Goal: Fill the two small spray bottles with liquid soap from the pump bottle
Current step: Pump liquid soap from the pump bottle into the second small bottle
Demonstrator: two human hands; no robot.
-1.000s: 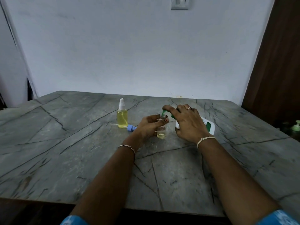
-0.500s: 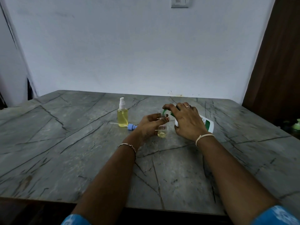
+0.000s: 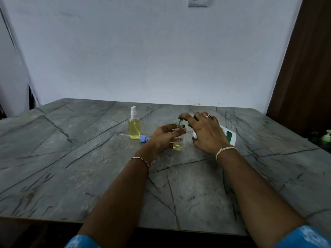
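Little is shifted since half a second ago: the left hand [image 3: 163, 136] and right hand [image 3: 206, 133] are kept in place. A grey veined bench [image 3: 71, 167] is backed by a pale wall [image 3: 143, 51]. Work is done well apart from the near and side edges. The small bottle [image 3: 178, 144], upright, is pinched by the left hand. The pump bottle [image 3: 228, 136], gripped by the right hand, is tipped, base rightward, spout [image 3: 180, 120] aimed at its mouth.

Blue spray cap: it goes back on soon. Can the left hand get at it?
Probably yes: the blue spray cap lies right beside the left hand with nothing between, though that hand grips the open spray bottle and must release it first.
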